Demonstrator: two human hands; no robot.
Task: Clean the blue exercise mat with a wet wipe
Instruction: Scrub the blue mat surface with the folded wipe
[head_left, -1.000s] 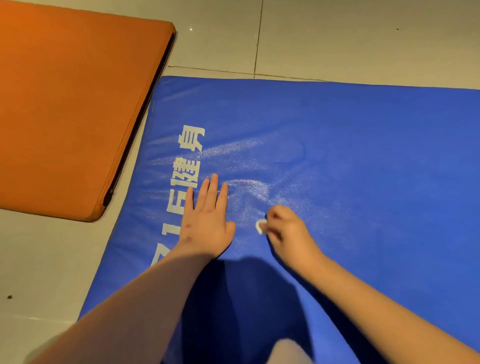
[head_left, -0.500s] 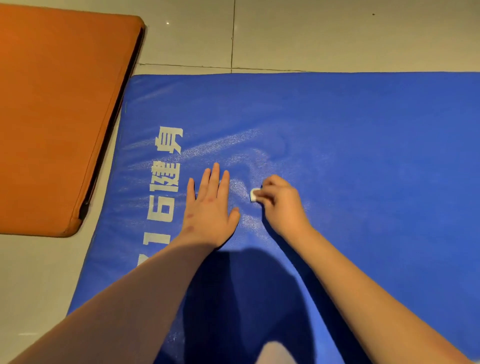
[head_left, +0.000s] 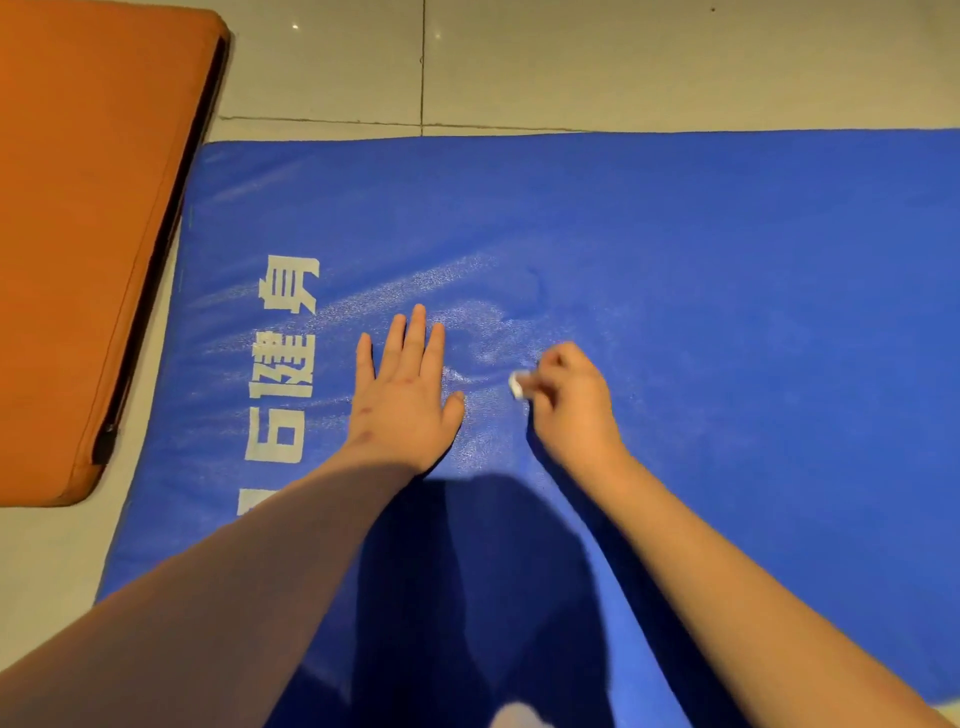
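Wiping is under way near the middle of the frame, and you look to be only a small way into it. Your right hand (head_left: 571, 400) is curled tight around a small wadded wet wipe (head_left: 518, 385), whose white edge pokes out at the fingertips and presses on the blue exercise mat (head_left: 727, 312). Your left hand (head_left: 402, 395) lies flat and spread on the mat just beside it, fingers extended, gripping nothing, apparently bracing the surface. A sheen runs around and above both hands, toward the white lettering (head_left: 283, 374) at centre left; judge that as the stretch already gone over, though it may be partly glare. The broad right half of the mat looks dull and likely has not been wiped, so most of the surface remains.

Most of the wipe is buried in your fist, so you cannot tell its size or how dirty it is. The mat runs off the right edge and the bottom of the frame, and your forearms and a dark shadow cover its lower centre. An orange mat (head_left: 78, 234) sits upper left on the tiled floor (head_left: 571, 62), cut off by the frame.
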